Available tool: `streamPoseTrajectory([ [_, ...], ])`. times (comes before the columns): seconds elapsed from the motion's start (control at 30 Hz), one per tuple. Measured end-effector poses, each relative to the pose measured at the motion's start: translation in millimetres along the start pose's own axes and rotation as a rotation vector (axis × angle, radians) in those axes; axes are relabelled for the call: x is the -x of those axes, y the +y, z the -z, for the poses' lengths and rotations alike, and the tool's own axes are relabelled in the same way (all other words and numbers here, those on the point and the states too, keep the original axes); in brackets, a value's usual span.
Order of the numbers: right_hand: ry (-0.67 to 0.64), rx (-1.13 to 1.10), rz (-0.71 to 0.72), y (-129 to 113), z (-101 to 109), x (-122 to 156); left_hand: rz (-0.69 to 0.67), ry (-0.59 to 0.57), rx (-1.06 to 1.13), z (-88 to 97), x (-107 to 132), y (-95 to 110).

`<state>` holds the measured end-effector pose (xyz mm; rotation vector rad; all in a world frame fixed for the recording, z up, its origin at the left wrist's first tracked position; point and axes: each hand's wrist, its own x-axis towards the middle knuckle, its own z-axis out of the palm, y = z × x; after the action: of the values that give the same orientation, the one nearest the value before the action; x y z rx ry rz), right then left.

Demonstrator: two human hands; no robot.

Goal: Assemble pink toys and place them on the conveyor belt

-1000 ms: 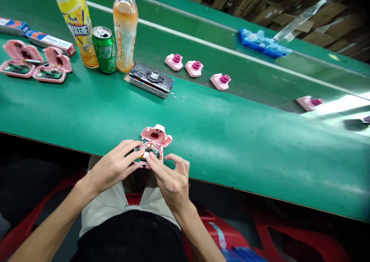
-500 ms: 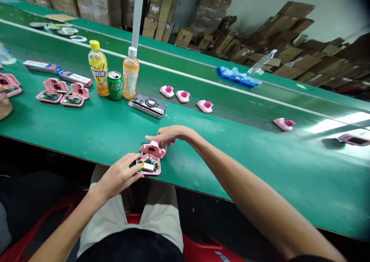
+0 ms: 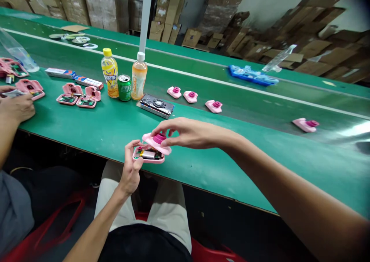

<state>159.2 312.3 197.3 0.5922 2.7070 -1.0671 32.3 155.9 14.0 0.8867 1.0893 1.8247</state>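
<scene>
Battery (image 3: 148,154) and circuit board (image 3: 139,151) are already set in the pink lower half-shell (image 3: 150,161), which is held by the near edge of the green table (image 3: 219,158); the pink front cover (image 3: 152,141) is not yet closed over them. The half-shell is kept open side up, with its long axis set left to right, roughly along that edge. The cover is tilted, right end lower, its magenta lens ring (image 3: 158,139) turned upward. The half-shell is pinched at its left end by the left hand (image 3: 132,172); the cover is gripped narrowly around the lens ring by the right hand (image 3: 185,133).
</scene>
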Motion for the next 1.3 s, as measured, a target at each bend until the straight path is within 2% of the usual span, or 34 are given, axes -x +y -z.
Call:
streamPoseTrajectory([
  [0.07, -0.009, -0.010, 0.054, -5, 2, 3, 0.031, 0.050, 0.130, -13.3, -6, 7],
  [0.13, -0.027, 0.000, 0.094, -8, 6, 3, 0.060, 0.037, 0.206, -21.8, -13, 15],
  [0.2, -0.024, 0.022, 0.090, -10, 11, 1, 0.066, 0.006, 0.184, -23.7, -19, 22],
  [0.3, 0.024, 0.042, -0.025, -11, 13, -5, 0.011, 0.002, -0.033, -17.6, -22, 31],
  [0.43, 0.060, 0.056, -0.273, -12, -1, -17, -0.117, -0.062, -0.392, -13.0, -19, 37],
  [0.53, 0.086, 0.047, -0.397, -13, -12, -23, -0.117, -0.127, -0.449, -17.9, -16, 35],
  [0.6, 0.057, -0.001, -0.332, -12, -14, -21, -0.051, -0.139, -0.406, -21.0, -15, 33],
  [0.7, -0.084, -0.115, -0.173, -5, -9, -13, 0.021, -0.149, -0.302, -20.6, -16, 29],
  [0.77, -0.160, -0.176, -0.130, 3, -5, -8, 0.052, -0.174, -0.231, -18.1, -16, 29],
  [0.83, -0.170, -0.226, -0.123, 10, -4, -6, 0.085, -0.191, -0.182, -15.7, -16, 29],
  [1.0, 0.001, -0.238, -0.175, 18, -13, -9, 0.123, -0.170, -0.112, -13.7, -15, 29],
  [1.13, 0.163, -0.144, -0.205, 19, -24, -13, 0.008, -0.110, -0.366, -13.0, -13, 33],
  [1.23, 0.274, -0.041, -0.283, 13, -28, -16, -0.089, -0.108, -0.500, -14.5, -14, 41],
  [1.3, 0.328, 0.026, -0.349, 4, -28, -18, -0.102, -0.110, -0.549, -16.4, -17, 45],
])
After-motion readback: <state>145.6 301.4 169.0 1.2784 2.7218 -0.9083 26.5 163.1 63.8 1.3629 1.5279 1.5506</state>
